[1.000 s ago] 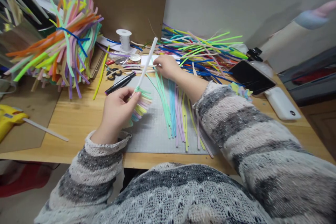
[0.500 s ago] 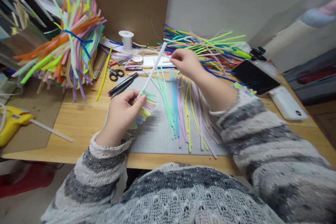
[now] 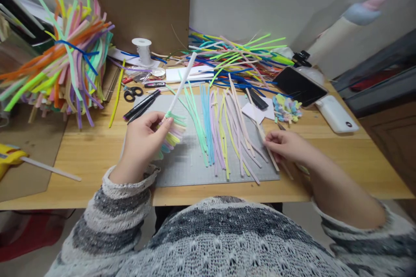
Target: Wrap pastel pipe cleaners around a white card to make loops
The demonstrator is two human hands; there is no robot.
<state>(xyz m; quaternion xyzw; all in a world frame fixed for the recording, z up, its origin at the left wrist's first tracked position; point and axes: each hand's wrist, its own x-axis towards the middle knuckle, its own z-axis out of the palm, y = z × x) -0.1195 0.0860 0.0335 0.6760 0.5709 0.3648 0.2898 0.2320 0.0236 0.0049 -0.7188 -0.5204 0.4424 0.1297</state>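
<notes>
Wooden tabletop (image 3: 364, 162), grey mat (image 3: 182, 173). On my feed, left hand (image 3: 142, 136), thumb uppermost, pinches a white stem (image 3: 182, 82) with its pastel fringe (image 3: 173, 139); right hand (image 3: 287, 145), low, forearm angled inward, pinches a beige stem (image 3: 273, 160) at the mat's right edge. I judge the fringe partly built; loose stems (image 3: 208, 130) lie mid-mat.

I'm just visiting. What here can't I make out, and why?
In the head view:
White stem: lower end hidden by the left hand.
Pale strip: the right hand hides whether it is pinched.
Yellow glue gun: cut off by left edge.
White device: dark mark too small to read.
</notes>
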